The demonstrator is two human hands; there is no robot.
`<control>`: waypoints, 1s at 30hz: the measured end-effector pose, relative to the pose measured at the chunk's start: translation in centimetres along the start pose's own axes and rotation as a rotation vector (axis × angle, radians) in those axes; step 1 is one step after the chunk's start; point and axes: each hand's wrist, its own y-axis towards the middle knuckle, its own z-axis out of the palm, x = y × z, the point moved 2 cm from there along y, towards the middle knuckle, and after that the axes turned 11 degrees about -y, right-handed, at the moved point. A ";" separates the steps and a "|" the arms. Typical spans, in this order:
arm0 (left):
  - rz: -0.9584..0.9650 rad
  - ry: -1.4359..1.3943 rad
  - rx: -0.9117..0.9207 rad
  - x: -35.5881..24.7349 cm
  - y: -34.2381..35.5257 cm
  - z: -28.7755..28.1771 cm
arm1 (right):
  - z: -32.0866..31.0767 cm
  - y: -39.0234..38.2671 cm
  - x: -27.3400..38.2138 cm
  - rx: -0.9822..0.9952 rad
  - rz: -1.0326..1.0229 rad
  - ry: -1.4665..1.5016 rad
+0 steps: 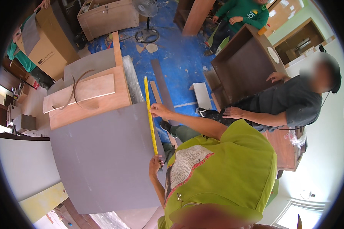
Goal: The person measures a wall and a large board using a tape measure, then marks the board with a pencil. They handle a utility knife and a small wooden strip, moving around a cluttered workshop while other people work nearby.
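A long yellow ruler lies along the right edge of a large grey panel. My right hand reaches across from the right and pinches the ruler near its middle, pressing it to the panel. At the ruler's near end, my left hand grips it at the panel's edge; a small dark thing shows by the fingers, and I cannot tell what it is. My lime green shirt fills the lower right.
The grey panel rests on a plywood cabinet carrying a loose curved strip. A person in a dark grey shirt crouches at right, one hand on a dark brown cabinet. Boards lie on the blue floor sheet. Other people, a cardboard box and a fan stand beyond.
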 end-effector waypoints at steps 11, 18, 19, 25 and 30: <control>-0.033 0.092 -0.009 1.4 0.4 -1.0 | -2.9 2.2 -0.2 -0.191 -0.046 0.139; -0.050 0.144 -0.029 2.2 -0.5 -0.6 | -3.9 2.8 -0.3 -0.219 -0.069 0.096; -0.054 0.159 -0.039 2.2 -0.6 -0.6 | -3.9 2.9 -0.3 -0.207 -0.100 0.056; -0.067 0.141 -0.024 2.4 -1.2 -0.3 | -4.1 3.1 -0.6 -0.190 -0.114 -0.080; -0.066 0.147 0.008 2.7 -1.1 -0.5 | -5.0 3.3 -0.2 -0.324 -0.134 -0.020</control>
